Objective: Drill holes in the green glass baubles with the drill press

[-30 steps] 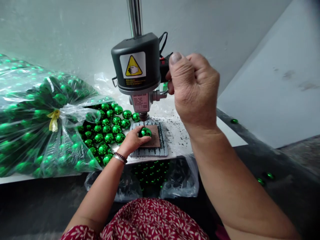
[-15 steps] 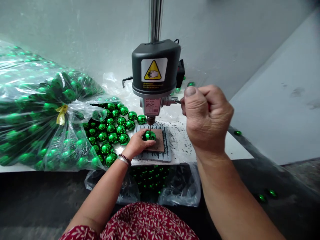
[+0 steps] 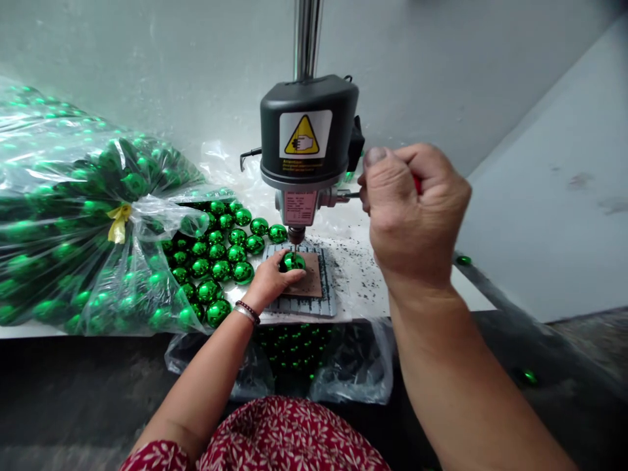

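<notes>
My left hand grips a shiny green ball on a brown board, which lies on the grey ribbed base plate. Directly above the ball is the bit of a black and grey drill press; whether its tip touches or enters the ball is too small to tell. To the right of the drill head, my right hand is closed round the press's lever handle, whose red part shows between the fingers.
Loose green balls lie left of the plate, beside a large clear bag full of them. Dark shavings litter the white table. Below its front edge hangs an open plastic bag with green balls.
My right hand has shifted slightly up and to the right with the handle, and more red shows. My left hand and the ball stay in place under the bit.
</notes>
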A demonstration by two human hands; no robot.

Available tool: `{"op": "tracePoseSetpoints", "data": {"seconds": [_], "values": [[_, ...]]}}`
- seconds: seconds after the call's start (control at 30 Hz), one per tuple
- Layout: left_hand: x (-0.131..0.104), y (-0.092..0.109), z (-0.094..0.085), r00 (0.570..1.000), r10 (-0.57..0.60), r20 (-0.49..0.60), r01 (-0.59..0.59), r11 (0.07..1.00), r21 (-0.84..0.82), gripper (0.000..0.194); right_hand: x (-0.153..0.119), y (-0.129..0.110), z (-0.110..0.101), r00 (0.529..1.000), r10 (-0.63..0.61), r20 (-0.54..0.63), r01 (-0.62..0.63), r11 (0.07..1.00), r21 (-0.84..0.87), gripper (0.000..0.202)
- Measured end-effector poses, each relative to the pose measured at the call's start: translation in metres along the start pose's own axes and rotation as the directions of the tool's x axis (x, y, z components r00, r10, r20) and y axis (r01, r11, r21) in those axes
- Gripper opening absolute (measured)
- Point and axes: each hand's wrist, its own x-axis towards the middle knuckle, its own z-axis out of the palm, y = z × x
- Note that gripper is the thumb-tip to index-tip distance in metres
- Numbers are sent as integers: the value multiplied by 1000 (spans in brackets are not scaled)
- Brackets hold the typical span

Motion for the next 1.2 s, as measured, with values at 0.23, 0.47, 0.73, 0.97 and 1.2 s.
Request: {"op": "tracePoseSetpoints", "data": {"seconds": [0.23, 0.47, 0.73, 0.97, 1.2], "values": [[6, 5, -3, 998, -55, 42, 57, 996, -63, 69, 30, 1, 7, 998, 46, 34, -46, 999, 6, 36], [25, 6, -16, 954, -122, 272, 161, 979, -126, 62, 38, -4, 9, 995, 88, 50, -87, 996, -21, 35], [27, -7, -17, 956, -41, 290, 108, 970, -218, 48, 40, -16, 7, 990, 128, 62, -120, 985, -123, 38], [28, -5, -19, 962, -85, 260, 147, 962, -230, 55, 41, -17, 7, 990, 137, 34, -133, 986, -98, 42], [13, -5, -9, 990, -60, 130, 69, 995, -66, 76, 40, -16, 7, 991, 124, 48, -120, 989, -85, 41]]}}
